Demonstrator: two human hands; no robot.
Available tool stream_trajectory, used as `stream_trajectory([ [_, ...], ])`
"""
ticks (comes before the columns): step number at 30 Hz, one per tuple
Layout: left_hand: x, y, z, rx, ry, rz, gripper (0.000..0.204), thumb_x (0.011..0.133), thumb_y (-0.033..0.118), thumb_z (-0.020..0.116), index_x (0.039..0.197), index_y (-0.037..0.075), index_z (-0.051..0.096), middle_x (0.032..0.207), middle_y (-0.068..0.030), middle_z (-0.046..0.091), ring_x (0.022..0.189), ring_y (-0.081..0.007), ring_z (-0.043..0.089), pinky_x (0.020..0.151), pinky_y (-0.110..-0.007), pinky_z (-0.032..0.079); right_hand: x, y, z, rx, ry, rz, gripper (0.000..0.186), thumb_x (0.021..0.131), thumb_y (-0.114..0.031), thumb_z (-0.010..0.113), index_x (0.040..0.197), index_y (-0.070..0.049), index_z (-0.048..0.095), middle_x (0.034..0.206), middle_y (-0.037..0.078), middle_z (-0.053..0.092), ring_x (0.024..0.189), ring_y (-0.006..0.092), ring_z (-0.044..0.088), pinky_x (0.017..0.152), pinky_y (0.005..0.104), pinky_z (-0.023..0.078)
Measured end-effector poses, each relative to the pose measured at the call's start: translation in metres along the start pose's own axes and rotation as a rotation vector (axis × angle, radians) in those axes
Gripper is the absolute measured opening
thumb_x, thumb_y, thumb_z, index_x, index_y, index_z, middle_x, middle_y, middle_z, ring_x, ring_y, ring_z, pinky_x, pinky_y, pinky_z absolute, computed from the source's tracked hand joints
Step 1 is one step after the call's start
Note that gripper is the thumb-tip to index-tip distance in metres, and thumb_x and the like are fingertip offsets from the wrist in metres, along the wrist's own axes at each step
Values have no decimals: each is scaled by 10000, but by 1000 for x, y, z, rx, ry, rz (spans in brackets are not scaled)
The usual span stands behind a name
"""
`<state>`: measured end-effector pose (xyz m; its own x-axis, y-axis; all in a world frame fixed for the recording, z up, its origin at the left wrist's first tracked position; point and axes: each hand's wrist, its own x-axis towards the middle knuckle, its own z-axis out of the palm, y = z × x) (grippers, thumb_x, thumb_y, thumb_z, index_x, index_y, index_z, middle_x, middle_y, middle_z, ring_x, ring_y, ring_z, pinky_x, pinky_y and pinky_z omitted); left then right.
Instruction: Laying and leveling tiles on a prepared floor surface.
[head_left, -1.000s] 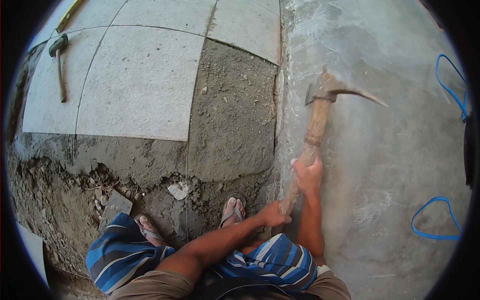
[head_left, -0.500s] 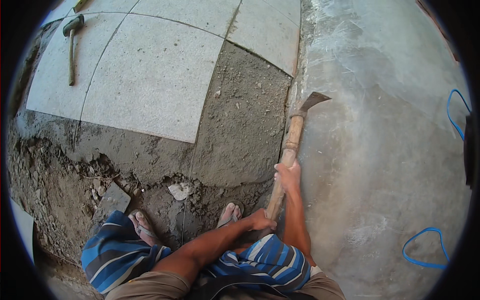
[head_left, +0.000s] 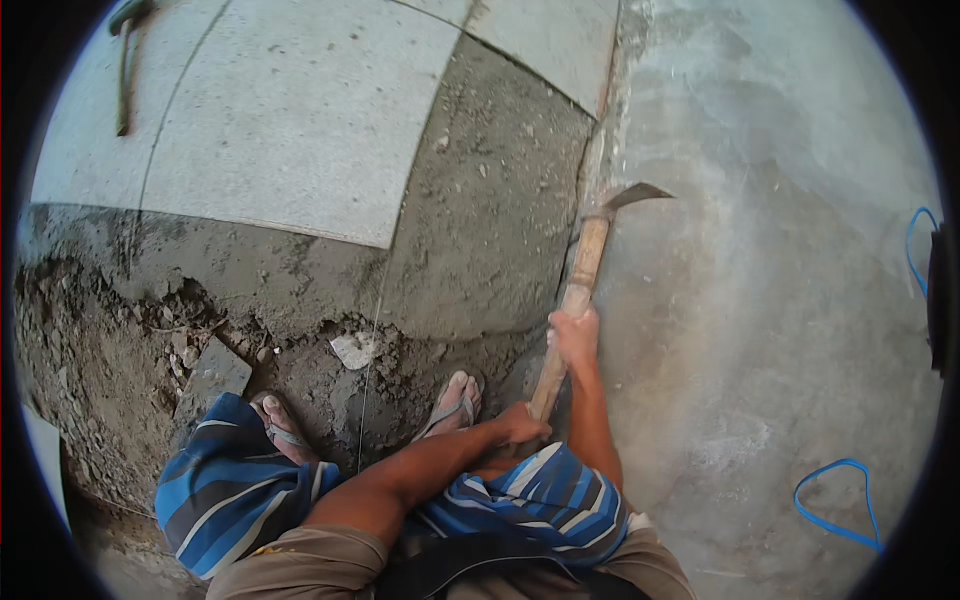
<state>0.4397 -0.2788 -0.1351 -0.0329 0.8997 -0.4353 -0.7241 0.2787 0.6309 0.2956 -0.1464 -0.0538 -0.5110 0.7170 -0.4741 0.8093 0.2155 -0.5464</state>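
Both hands: yours, closed on one tool, a pickaxe [head_left: 585, 262].
R hand [head_left: 575, 335]: wrapped round wooden handle, mid-shaft, higher up.
L hand [head_left: 520, 423]: gripping handle butt end, just above your knee.
Pickaxe head: metal, at the seam btwn dirt bed [head_left: 490, 220] and concrete slab [head_left: 780, 300]; pointed end lies over the concrete.
Feet: in sandals, on loose soil; L foot [head_left: 280, 425], R foot [head_left: 455, 400].
Nearby: pale stone chip [head_left: 355, 350] just ahead of feet; laid grey pavers [head_left: 300, 110] beyond dirt.
Far L top: hammer [head_left: 125, 60] lying on pavers.
R edge: blue cord [head_left: 835, 500] on concrete, well apart from tool.
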Motion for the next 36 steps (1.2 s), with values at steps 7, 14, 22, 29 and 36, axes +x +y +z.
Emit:
stream_trajectory([
  [7,-8,37,5,-68,-105,230,382,678,326,774,901,19,730,819,-140,712,767,-236,672,734,-391,539,-33,-39,-18,104,26,-215,508,775,-70,735,1241,-23,539,803,24,611,634,124,595,565,284,510],
  [14,-2,70,2,97,-101,361,392,665,321,783,909,19,727,838,-175,724,778,-296,700,732,-413,542,-50,-47,-60,2,187,-500,418,788,-59,706,1177,-31,553,819,35,614,632,135,601,581,291,503],
  [22,9,-29,27,278,-219,112,580,706,515,741,996,13,766,1023,-240,737,908,-369,718,798,-471,546,-15,83,-28,-98,112,26,568,716,-112,758,1221,41,547,939,121,646,778,243,668,661,388,554],
  [29,27,13,11,235,122,293,479,660,378,807,957,11,721,921,-199,737,856,-315,705,725,-475,515,-44,-23,-30,-20,-19,-294,723,755,-73,721,1415,80,470,1296,184,592,1104,292,622,938,385,527],
  [36,-112,170,-100,194,456,694,573,634,328,824,1088,29,642,961,-179,719,952,-327,699,809,-430,532,-71,-225,33,405,-446,-710,431,827,-104,632,1228,-14,499,874,40,545,656,147,555,578,329,520],
])
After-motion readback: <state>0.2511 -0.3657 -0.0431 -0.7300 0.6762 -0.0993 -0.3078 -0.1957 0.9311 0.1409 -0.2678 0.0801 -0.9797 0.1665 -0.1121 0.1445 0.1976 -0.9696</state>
